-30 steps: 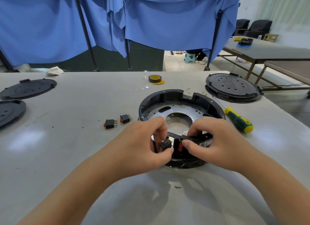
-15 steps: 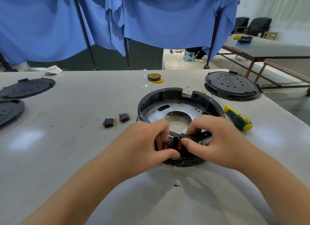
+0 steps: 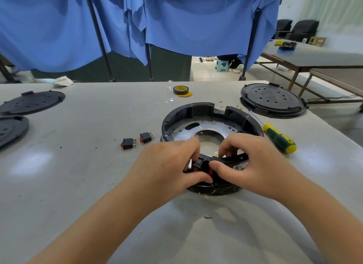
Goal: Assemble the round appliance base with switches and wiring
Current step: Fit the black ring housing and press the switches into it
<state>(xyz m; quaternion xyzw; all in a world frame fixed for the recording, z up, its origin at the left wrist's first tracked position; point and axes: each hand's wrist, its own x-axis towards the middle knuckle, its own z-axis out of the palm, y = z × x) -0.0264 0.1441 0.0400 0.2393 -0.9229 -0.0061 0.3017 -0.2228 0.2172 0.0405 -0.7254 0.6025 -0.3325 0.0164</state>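
The left hand (image 3: 169, 165) pinches a small black switch (image 3: 197, 164) at the round base (image 3: 208, 114) near rim. The right hand (image 3: 253, 163) grips that rim beside it.

Both forearms reaching forward, left hand (image 3: 169, 165) and right hand (image 3: 249, 163) close together, fingers curled, thumbs pinching inward

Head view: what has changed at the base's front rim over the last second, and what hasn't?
The black switch that the left hand held free in front of the round base has gone inward into the front rim, left fingers closing over it. The right hand stays gripping the rim beside it. The two spare switches, screwdriver and tape roll have not moved.
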